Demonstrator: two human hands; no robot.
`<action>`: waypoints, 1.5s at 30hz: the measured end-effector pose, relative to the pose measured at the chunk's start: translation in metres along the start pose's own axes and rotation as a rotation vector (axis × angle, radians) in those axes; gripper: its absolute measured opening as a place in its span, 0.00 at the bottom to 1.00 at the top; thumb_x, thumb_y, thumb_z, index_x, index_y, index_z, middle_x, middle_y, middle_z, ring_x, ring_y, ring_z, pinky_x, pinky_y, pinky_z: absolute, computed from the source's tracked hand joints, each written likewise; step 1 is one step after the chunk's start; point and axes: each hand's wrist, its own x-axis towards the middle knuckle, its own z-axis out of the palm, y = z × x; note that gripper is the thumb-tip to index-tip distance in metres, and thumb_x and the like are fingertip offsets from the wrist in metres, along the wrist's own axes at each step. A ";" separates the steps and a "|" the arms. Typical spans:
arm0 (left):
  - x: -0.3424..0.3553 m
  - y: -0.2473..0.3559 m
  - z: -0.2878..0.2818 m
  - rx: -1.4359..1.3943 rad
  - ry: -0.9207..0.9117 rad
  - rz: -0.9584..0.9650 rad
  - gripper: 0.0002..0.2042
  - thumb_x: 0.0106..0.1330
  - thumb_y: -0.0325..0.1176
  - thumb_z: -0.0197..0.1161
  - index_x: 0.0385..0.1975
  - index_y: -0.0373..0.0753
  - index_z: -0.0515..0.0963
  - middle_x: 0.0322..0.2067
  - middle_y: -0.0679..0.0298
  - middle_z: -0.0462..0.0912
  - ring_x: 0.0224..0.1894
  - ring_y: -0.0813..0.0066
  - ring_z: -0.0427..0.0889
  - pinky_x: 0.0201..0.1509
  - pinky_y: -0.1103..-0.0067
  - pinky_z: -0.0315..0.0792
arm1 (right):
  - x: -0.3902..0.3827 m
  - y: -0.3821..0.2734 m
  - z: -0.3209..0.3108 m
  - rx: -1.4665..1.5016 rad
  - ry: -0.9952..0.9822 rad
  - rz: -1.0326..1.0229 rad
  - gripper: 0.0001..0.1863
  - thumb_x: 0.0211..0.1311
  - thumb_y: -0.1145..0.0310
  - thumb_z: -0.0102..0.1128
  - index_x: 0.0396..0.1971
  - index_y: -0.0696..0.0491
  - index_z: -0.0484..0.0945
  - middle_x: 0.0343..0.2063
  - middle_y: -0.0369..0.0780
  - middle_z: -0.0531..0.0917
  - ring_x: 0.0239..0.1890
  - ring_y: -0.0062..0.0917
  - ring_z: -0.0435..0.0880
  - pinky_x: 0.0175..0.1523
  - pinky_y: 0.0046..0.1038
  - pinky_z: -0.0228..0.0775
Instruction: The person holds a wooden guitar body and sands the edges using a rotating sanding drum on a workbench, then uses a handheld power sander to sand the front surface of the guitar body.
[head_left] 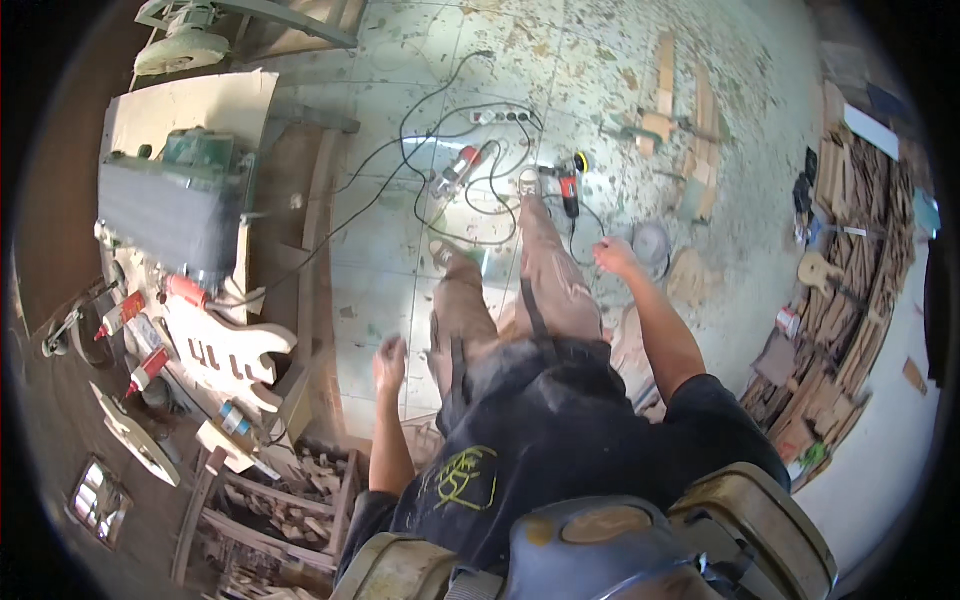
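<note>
My left hand [390,362] hangs by my left thigh, smeared by motion, and nothing shows in it. On the other side, my right hand [613,255] is held out past my right leg. Its fingers are loosely bent, with no object visible in them. Nearest to it, a round grey coil [651,249] lies on the floor. A red and black angle grinder [569,192] with a yellow disc rests by my right shoe. Ahead of my left shoe lies a red and grey power tool [459,170]. Neither hand touches these tools.
Dark cords loop over the tiled floor around a power strip [500,117]. Clamped wooden pieces [700,145] lie ahead right. A bench at left holds a belt machine [170,215] and a pale guitar body [228,347]. Stacked wood [860,220] lines the right wall; scraps fill a rack [285,535].
</note>
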 end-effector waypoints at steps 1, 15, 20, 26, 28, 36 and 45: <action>-0.016 0.006 0.008 -0.068 -0.063 -0.134 0.23 0.65 0.50 0.61 0.49 0.37 0.82 0.42 0.49 0.86 0.49 0.55 0.84 0.54 0.66 0.74 | 0.024 -0.012 -0.002 -0.431 0.089 -0.193 0.18 0.64 0.54 0.60 0.28 0.56 0.81 0.24 0.42 0.85 0.27 0.36 0.85 0.33 0.38 0.77; -0.026 0.144 0.154 0.029 0.096 -0.364 0.29 0.74 0.50 0.52 0.64 0.31 0.67 0.57 0.40 0.69 0.61 0.39 0.68 0.65 0.56 0.63 | 0.425 -0.234 -0.016 -1.192 0.059 -0.670 0.22 0.59 0.53 0.62 0.36 0.61 0.82 0.37 0.52 0.86 0.43 0.47 0.85 0.49 0.46 0.76; 0.029 0.153 0.182 0.016 0.100 -0.388 0.28 0.75 0.46 0.53 0.67 0.34 0.64 0.65 0.42 0.62 0.67 0.42 0.63 0.69 0.57 0.61 | 0.511 -0.223 0.004 -1.241 0.019 -0.551 0.13 0.62 0.68 0.53 0.37 0.60 0.82 0.38 0.56 0.84 0.43 0.49 0.85 0.48 0.47 0.77; 0.053 0.150 0.206 0.031 0.145 -0.397 0.30 0.76 0.48 0.50 0.69 0.32 0.61 0.67 0.41 0.59 0.69 0.41 0.60 0.70 0.55 0.57 | 0.557 -0.214 0.023 -1.426 -0.068 -0.740 0.16 0.64 0.63 0.53 0.41 0.58 0.82 0.40 0.54 0.85 0.47 0.48 0.84 0.49 0.47 0.76; 0.054 0.153 0.207 0.026 0.128 -0.464 0.31 0.76 0.49 0.49 0.69 0.31 0.60 0.67 0.41 0.58 0.69 0.41 0.59 0.71 0.56 0.57 | 0.568 -0.210 0.039 -1.099 0.103 -0.512 0.23 0.68 0.52 0.52 0.42 0.58 0.82 0.40 0.54 0.85 0.46 0.49 0.84 0.51 0.48 0.74; 0.057 0.151 0.204 -0.037 0.188 -0.457 0.30 0.76 0.48 0.48 0.68 0.30 0.62 0.67 0.42 0.59 0.69 0.44 0.60 0.72 0.58 0.56 | 0.605 -0.217 0.079 -1.220 -0.107 -0.392 0.24 0.57 0.51 0.62 0.33 0.63 0.83 0.30 0.52 0.86 0.37 0.47 0.86 0.47 0.45 0.77; 0.065 0.149 0.200 -0.024 0.207 -0.478 0.30 0.73 0.48 0.52 0.66 0.31 0.65 0.65 0.43 0.64 0.68 0.43 0.62 0.71 0.56 0.56 | 0.583 -0.257 0.109 -1.416 -0.188 -0.202 0.19 0.58 0.54 0.65 0.42 0.54 0.85 0.45 0.46 0.86 0.47 0.40 0.86 0.53 0.41 0.78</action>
